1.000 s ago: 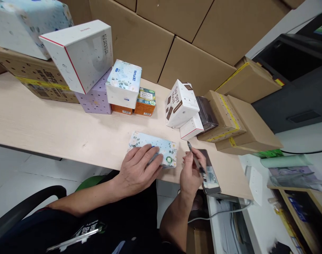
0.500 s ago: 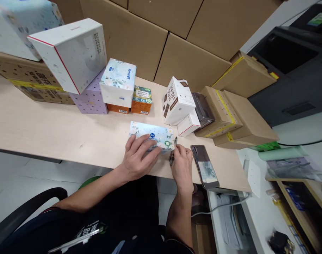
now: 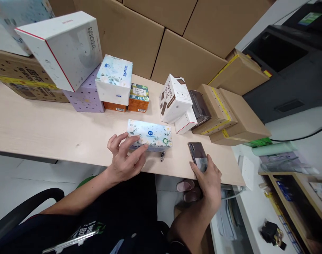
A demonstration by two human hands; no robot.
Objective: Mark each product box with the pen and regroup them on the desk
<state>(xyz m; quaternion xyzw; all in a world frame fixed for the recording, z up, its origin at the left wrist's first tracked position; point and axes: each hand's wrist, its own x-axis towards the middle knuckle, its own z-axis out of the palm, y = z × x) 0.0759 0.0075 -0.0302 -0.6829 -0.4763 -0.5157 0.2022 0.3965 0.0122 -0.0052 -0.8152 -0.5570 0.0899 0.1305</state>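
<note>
A flat tissue pack (image 3: pixel 150 134) with a floral print lies near the front edge of the light wooden desk (image 3: pixel 44 130). My left hand (image 3: pixel 124 158) rests with spread fingers on the pack's near left corner. A dark pen (image 3: pixel 162 156) lies on the desk just in front of the pack's right end, with no hand on it. My right hand (image 3: pixel 208 178) covers the near end of a smartphone (image 3: pixel 197 154) lying at the desk's front right; its fingers curl around that end.
Stacked boxes line the back of the desk: a white power bank box (image 3: pixel 63 49), a purple box (image 3: pixel 85 97), a tissue cube (image 3: pixel 115 79), small orange boxes (image 3: pixel 138 98), a white Super Meal box (image 3: pixel 175 97), brown taped cartons (image 3: pixel 224 109). A black printer (image 3: pixel 288 67) stands right.
My right hand set the pen down in front of the tissue pack and moved right onto the phone. My left hand slid back toward the pack's near left corner.
</note>
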